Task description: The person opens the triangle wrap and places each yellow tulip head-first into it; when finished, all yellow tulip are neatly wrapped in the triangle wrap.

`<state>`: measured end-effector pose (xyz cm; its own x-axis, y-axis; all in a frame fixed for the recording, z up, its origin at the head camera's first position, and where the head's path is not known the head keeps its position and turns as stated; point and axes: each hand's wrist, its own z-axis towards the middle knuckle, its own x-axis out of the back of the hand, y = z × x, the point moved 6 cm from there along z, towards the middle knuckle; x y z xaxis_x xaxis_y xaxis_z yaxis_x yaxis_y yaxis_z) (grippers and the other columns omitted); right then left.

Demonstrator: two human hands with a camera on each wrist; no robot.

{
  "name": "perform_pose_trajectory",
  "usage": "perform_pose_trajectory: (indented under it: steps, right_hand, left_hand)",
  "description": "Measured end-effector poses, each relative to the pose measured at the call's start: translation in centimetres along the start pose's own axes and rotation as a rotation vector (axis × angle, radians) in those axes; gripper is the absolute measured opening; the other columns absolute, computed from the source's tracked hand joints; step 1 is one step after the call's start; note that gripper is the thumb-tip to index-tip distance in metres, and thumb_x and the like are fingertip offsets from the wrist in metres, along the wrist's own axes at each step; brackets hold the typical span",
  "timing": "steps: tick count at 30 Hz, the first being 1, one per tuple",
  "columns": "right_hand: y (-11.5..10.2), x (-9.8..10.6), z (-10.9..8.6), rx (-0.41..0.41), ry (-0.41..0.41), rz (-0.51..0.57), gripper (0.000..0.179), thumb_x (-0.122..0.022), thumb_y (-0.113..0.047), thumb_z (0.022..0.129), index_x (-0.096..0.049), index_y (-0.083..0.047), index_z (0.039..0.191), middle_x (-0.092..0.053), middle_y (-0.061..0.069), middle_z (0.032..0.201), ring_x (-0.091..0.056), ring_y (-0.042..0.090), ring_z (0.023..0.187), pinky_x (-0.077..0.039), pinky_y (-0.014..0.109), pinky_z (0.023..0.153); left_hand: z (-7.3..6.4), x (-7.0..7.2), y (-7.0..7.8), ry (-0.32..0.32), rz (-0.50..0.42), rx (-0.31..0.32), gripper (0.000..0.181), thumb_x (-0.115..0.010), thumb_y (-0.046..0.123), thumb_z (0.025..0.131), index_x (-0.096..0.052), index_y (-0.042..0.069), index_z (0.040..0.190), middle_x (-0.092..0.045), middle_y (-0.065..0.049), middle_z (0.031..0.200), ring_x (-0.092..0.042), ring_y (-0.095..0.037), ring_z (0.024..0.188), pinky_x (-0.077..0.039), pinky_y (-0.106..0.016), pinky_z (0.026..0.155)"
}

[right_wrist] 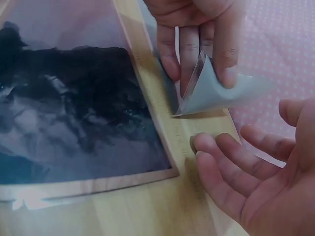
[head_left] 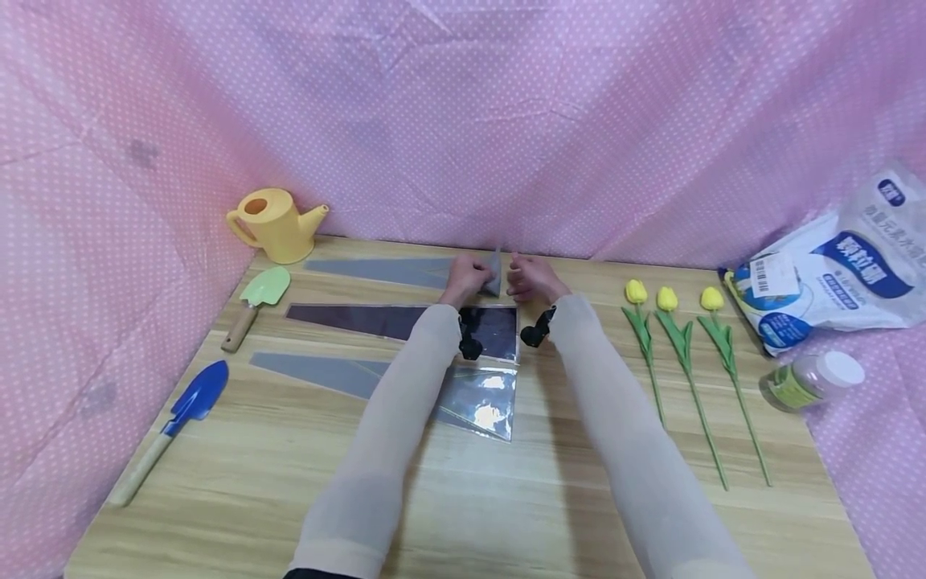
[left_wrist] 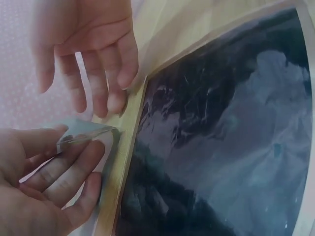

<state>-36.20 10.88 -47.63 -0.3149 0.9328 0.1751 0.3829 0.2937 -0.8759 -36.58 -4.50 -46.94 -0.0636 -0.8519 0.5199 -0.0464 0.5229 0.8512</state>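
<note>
Grey plastic sleeve (head_left: 383,270), near the far edge of the bench (head_left: 492,503), probably creases easily, so I should pinch its raised end lightly, left hand (head_left: 469,275) gripping between thumb and fingers, right hand (head_left: 534,278) relaxed, empty alongside.

Head view: from above, facing forward-down across the tabletop (head_left: 275,466). Wrist views: close range, both covering the hands (left_wrist: 39,196) (left_wrist: 91,44).

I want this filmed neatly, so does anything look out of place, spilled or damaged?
I see no spill. Grey smudges on the left part of the pink curtain stand out, breaking its even dot pattern; possibly stains. The grey sleeve bends up at one end, but the left hand pinches it there.
</note>
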Motion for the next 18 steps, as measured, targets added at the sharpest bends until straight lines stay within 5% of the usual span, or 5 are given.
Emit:
perform_pose_trajectory:
  steps: [4, 8, 13, 18]
  right_hand:
    - [-0.6, -0.1, -0.1, 0.0, 0.057, -0.029, 0.061, -0.041, -0.046, 0.105, -0.039, -0.004, 0.15, -0.056, 0.022, 0.144, -0.069, 0.029, 0.102, -0.058, 0.04, 0.095]
    - [-1.0, -0.5, 0.1, 0.015, 0.133, -0.097, 0.061, -0.049, -0.049, 0.101, -0.05, -0.005, 0.143, -0.064, 0.019, 0.13, -0.071, 0.028, 0.101, -0.06, 0.039, 0.091]
    - [-1.1, -0.7, 0.4, 0.03, 0.24, -0.163, 0.04, -0.054, -0.045, 0.099, -0.065, -0.007, 0.104, -0.061, 0.004, 0.095, -0.07, 0.02, 0.081, -0.057, 0.029, 0.069]
    - [-1.4, -0.3, 0.3, 0.071, 0.334, -0.243, 0.034, -0.052, -0.036, 0.095, -0.049, -0.015, 0.07, -0.052, -0.004, 0.069, -0.06, 0.013, 0.064, -0.048, 0.023, 0.056]
  left_hand:
    - [-0.1, -0.1, -0.3, 0.032, -0.074, 0.039, 0.014, -0.073, 0.009, 0.085, -0.077, -0.005, 0.088, -0.07, -0.008, 0.073, -0.056, -0.008, 0.058, -0.041, -0.016, 0.055]
    - [-0.1, -0.1, -0.4, 0.061, -0.159, 0.057, 0.012, -0.075, 0.005, 0.082, -0.075, -0.007, 0.081, -0.074, -0.016, 0.072, -0.062, -0.012, 0.054, -0.043, -0.016, 0.053]
    - [-0.1, -0.3, -0.6, 0.064, -0.248, 0.087, 0.013, -0.076, 0.003, 0.081, -0.072, -0.005, 0.072, -0.071, -0.011, 0.06, -0.065, -0.011, 0.05, -0.047, -0.017, 0.053]
    - [-0.1, -0.4, -0.9, 0.058, -0.299, 0.099, 0.014, -0.077, 0.005, 0.082, -0.073, -0.006, 0.074, -0.066, -0.002, 0.053, -0.062, -0.007, 0.047, -0.049, -0.018, 0.053]
